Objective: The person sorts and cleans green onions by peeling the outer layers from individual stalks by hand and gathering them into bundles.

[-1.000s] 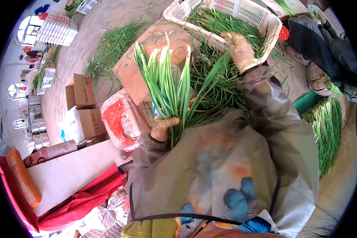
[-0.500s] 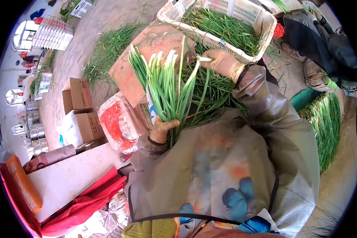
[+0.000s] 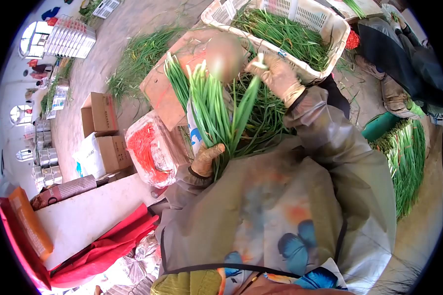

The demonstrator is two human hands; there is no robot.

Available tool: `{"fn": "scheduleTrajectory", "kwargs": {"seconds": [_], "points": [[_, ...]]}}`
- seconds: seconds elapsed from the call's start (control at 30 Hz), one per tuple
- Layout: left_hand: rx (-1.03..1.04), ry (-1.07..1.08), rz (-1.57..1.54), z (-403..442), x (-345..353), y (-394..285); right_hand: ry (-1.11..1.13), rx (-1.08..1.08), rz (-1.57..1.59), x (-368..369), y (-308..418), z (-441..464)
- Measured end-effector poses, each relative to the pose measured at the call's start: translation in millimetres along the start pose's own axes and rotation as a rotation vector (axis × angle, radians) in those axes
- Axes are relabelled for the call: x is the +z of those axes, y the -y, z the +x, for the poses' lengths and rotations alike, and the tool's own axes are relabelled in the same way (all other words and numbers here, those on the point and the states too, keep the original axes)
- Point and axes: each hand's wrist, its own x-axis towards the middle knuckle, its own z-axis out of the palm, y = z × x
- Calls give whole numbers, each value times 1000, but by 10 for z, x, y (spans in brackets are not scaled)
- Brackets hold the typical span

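My gloved left hand (image 3: 206,160) is wrapped round the lower part of a bunch of green garlic chives (image 3: 209,105), its pale ends pointing up and away from me. To the right of the bunch, my gloved right hand (image 3: 276,76) is closed on the pale ends of a few chive stalks. Their green leaves lean down toward the bunch in my left hand. More loose chives (image 3: 268,115) lie in a dark green heap below my right hand. A blurred patch covers the area just beyond the bunch's tips.
Ahead stands a white plastic crate (image 3: 261,46) holding chives. A brown board (image 3: 157,81) and scattered greens (image 3: 142,54) lie to its left. Red ties (image 3: 147,147) rest on a wrapped block beside my left arm. Bundled chives (image 3: 406,162) stand at right, near another person's shoe (image 3: 396,96).
My right hand has turned and lifted slightly, and the stalks at it now fan less widely toward the bunch. My left hand keeps its grip. The view has shifted a little.
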Motion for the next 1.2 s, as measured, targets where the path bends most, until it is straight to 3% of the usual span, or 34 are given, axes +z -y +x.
{"fn": "scheduleTrajectory", "kwargs": {"seconds": [0.03, 0.1, 0.17, 0.2, 0.23, 0.3, 0.37, 0.4, 0.43, 0.5, 0.57, 0.63, 0.73, 0.77, 0.83, 0.97, 1.07, 1.1, 1.17, 1.2], "points": [[3, -6, 1, -16, 17, -28, -55, -88, -458, -207, 86, -22], [4, 46, -90, 3, 26, -70, -174, -167, -837, -322, -8, 43], [10, 38, -106, 18, -58, -38, -109, 64, -337, -282, -27, 31], [7, 50, -64, 16, -28, -73, 119, 304, 338, -290, 120, 47], [1, 62, -22, 18, 1, -98, 144, 489, 519, -242, 317, 46], [-6, 103, -15, 42, 56, -104, 326, 626, 404, -81, 463, 63], [-73, 158, -47, 56, 100, -109, 488, 561, 519, 100, 408, 26], [-55, 174, -12, 57, 108, -104, 368, 218, 368, 245, 270, 8], [-53, 174, -12, 54, 80, -78, 369, 217, 368, 278, 122, -4], [11, 137, -102, 41, -10, -11, 350, 298, 359, 226, 176, 33], [23, 109, -108, 17, -42, -31, 415, 582, 482, 57, 264, 23], [21, 60, -77, 7, -73, -44, 385, 587, 557, 61, 265, 10], [-51, 86, 7, 57, 31, -70, 391, 577, 333, 205, 400, 90], [-80, 134, 71, 78, 62, -71, 279, 314, 361, 341, 288, 66], [-117, 105, 41, 60, 81, -76, 230, 418, 557, 378, 240, 73], [-94, 99, 44, 76, -99, -128, 479, 594, 406, 230, 230, 91], [-104, 264, 138, 248, -124, -256, 529, 402, 548, 317, 354, 24], [-103, 260, 140, 300, -125, -286, 442, 130, 378, 357, 372, 1], [-156, 161, 246, 406, -79, -308, 463, 366, 487, 318, 425, -33], [-5, 29, 228, 412, 13, -286, 473, 427, 491, 270, 397, -34]]}}
